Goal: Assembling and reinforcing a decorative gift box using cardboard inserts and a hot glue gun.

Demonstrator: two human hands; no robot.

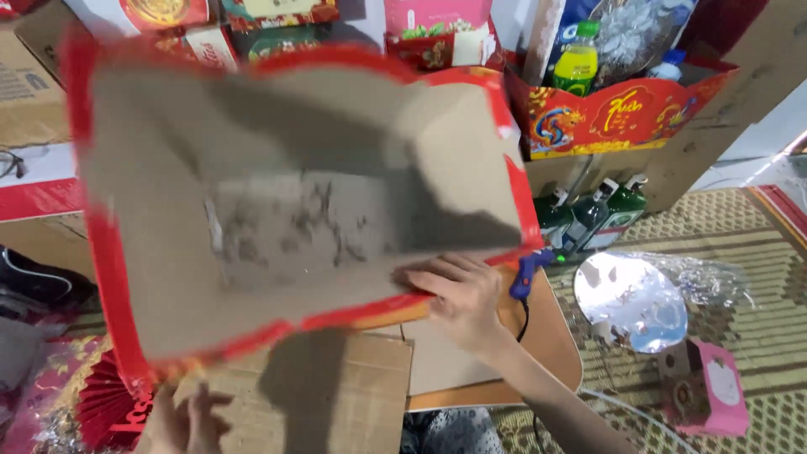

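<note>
Over the low wooden table (pixel 551 336) I am tilting an open cardboard gift tray (pixel 277 210), hollow toward me. Right hand (pixel 458 294) is pressing flat, fingers spread, on its near red rim to steady it; left hand (pixel 185 420) is gripping the lower corner. Tray is blurring: grey-brown inside, smudged dark marks, red edging.

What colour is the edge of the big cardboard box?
Red. The box has a bright red edge around its brown cardboard inside, seen in the head view.
</note>
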